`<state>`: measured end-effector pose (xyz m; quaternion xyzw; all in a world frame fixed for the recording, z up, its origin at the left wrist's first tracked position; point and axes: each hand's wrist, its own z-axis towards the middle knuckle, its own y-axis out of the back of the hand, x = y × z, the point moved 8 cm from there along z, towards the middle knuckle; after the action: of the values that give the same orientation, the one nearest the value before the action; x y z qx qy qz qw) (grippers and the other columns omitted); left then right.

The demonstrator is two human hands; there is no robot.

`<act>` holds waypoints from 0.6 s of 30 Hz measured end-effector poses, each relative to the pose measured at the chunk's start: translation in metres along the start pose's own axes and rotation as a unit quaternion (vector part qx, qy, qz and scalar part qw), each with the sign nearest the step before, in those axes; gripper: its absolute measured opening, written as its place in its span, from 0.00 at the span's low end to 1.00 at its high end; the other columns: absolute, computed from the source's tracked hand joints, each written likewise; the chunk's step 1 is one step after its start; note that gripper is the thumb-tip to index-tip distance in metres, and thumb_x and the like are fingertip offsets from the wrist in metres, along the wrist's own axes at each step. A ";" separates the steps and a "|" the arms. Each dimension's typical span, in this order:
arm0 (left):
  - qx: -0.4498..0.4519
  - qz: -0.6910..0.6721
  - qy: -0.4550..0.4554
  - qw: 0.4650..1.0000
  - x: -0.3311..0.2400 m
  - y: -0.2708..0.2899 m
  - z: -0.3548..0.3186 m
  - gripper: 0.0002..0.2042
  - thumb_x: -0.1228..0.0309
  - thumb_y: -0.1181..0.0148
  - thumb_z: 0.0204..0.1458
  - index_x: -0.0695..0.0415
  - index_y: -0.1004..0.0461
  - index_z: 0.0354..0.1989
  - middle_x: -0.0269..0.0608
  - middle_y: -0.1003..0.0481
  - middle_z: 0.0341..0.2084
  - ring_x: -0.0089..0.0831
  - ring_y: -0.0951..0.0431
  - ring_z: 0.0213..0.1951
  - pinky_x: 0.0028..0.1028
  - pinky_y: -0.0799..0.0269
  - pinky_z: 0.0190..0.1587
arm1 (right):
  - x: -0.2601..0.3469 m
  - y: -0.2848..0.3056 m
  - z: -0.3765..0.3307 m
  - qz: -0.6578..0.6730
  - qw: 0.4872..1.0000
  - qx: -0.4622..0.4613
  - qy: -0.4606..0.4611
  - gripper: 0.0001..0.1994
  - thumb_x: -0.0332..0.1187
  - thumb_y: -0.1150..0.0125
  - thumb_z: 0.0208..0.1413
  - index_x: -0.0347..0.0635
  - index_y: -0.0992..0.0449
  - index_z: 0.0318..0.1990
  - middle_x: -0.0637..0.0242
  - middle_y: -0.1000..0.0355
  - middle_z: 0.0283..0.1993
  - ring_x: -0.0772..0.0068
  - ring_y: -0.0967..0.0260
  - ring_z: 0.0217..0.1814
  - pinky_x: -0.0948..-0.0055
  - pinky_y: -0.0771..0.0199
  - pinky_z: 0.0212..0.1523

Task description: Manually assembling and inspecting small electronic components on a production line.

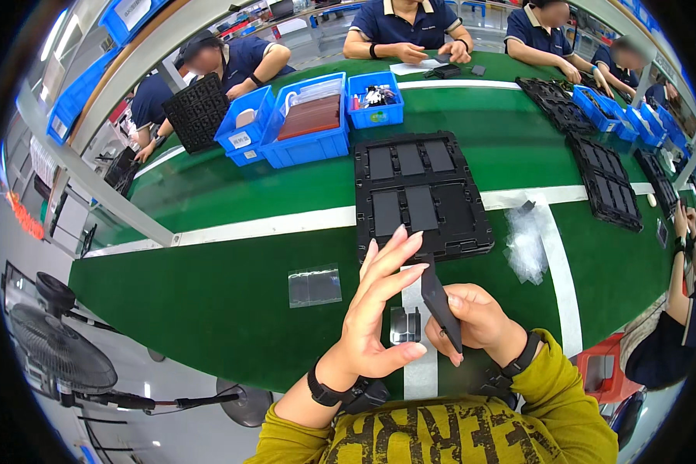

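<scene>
My right hand (479, 315) pinches a thin black rectangular panel (439, 303) by its lower right part, thumb on the near face. The panel is tilted almost edge-on. My left hand (370, 325) is spread beside the panel, palm toward it; its fingertips are close to the top edge, and whether they touch I cannot tell. Between the hands, a small shiny dark-and-clear piece (405, 325) lies on the table. Just beyond them sits a black moulded tray (361, 185) holding several dark flat panels (411, 161) in its pockets.
A clear plastic sleeve (315, 286) lies to the left, and crumpled clear film (527, 246) to the right. Blue bins (309, 148) stand behind on the green table (209, 290). Another black tray (605, 182) is at the right. Co-workers sit around the table; a fan (58, 348) stands left.
</scene>
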<state>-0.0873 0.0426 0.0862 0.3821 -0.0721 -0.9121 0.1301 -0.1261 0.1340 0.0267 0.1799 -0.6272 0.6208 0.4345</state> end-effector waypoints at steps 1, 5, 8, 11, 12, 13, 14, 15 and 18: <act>0.002 -0.001 0.000 1.000 0.000 0.000 0.000 0.31 0.52 0.41 0.44 0.58 0.35 0.54 0.57 0.43 0.60 0.53 0.51 0.65 0.51 0.73 0.63 | 0.001 0.001 0.000 -0.007 1.000 -0.012 -0.001 0.19 0.43 0.60 0.63 0.31 0.34 0.40 0.56 0.33 0.18 0.68 0.35 0.12 0.73 0.37 0.14; -0.023 -0.049 -0.027 0.998 -0.001 0.009 0.001 0.28 0.47 0.46 0.47 0.56 0.31 0.49 0.60 0.44 0.59 0.54 0.52 0.64 0.50 0.69 0.63 | 0.003 0.002 0.000 0.000 1.000 -0.020 0.000 0.18 0.41 0.59 0.63 0.31 0.33 0.38 0.61 0.31 0.22 0.71 0.32 0.16 0.76 0.31 0.18; -0.136 -0.309 0.044 0.940 0.008 0.020 -0.001 0.29 0.45 0.58 0.54 0.55 0.36 0.54 0.60 0.51 0.62 0.51 0.52 0.65 0.47 0.63 0.64 | 0.009 0.010 0.001 -0.095 0.993 -0.073 -0.010 0.15 0.38 0.58 0.63 0.33 0.32 0.35 0.62 0.30 0.23 0.72 0.30 0.18 0.77 0.30 0.20; -0.101 -0.424 0.190 0.880 0.024 0.009 0.005 0.28 0.54 0.62 0.58 0.62 0.44 0.60 0.60 0.48 0.61 0.50 0.46 0.62 0.45 0.54 0.63 | 0.030 -0.004 0.001 -0.458 0.877 -0.034 0.142 0.09 0.29 0.55 0.60 0.34 0.32 0.32 0.64 0.30 0.21 0.74 0.28 0.21 0.77 0.28 0.22; -0.031 -0.383 0.256 0.887 0.033 -0.001 0.000 0.28 0.56 0.63 0.59 0.65 0.45 0.60 0.62 0.47 0.60 0.52 0.44 0.61 0.46 0.50 0.62 | 0.030 -0.005 0.002 -0.456 0.878 -0.030 0.140 0.09 0.29 0.55 0.60 0.34 0.32 0.32 0.64 0.30 0.21 0.74 0.28 0.21 0.77 0.28 0.22; -0.045 -0.454 0.294 0.840 0.038 -0.011 -0.006 0.26 0.60 0.61 0.58 0.72 0.42 0.56 0.63 0.42 0.57 0.52 0.39 0.58 0.42 0.46 0.61 | 0.033 -0.008 0.001 -0.482 0.861 -0.031 0.159 0.08 0.29 0.54 0.60 0.33 0.32 0.32 0.63 0.30 0.20 0.73 0.28 0.21 0.77 0.28 0.22; -0.029 -0.474 0.335 0.814 0.036 -0.018 -0.010 0.25 0.61 0.61 0.58 0.73 0.37 0.52 0.65 0.37 0.53 0.52 0.36 0.56 0.43 0.44 0.60 | 0.035 -0.011 0.000 -0.506 0.843 -0.033 0.177 0.07 0.28 0.53 0.59 0.33 0.32 0.32 0.63 0.31 0.20 0.72 0.28 0.21 0.77 0.29 0.21; -0.030 -0.465 0.327 0.822 0.037 -0.016 -0.011 0.23 0.61 0.60 0.57 0.72 0.34 0.50 0.64 0.34 0.50 0.53 0.34 0.55 0.44 0.43 0.59 | 0.034 -0.009 0.000 -0.515 0.836 -0.039 0.184 0.06 0.27 0.51 0.57 0.33 0.32 0.32 0.61 0.31 0.20 0.69 0.28 0.20 0.75 0.30 0.21; -0.036 -0.452 0.317 0.833 0.037 -0.013 -0.014 0.20 0.63 0.57 0.56 0.70 0.29 0.43 0.63 0.30 0.45 0.54 0.32 0.52 0.46 0.41 0.58 | 0.032 -0.011 0.001 -0.527 0.824 -0.022 0.204 0.04 0.26 0.49 0.56 0.33 0.31 0.33 0.61 0.31 0.19 0.66 0.29 0.19 0.72 0.31 0.20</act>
<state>-0.1043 0.0437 0.0485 0.6354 0.1865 -0.7001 -0.2673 -0.1359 0.1411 0.0586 0.3425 -0.3471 0.3053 0.8179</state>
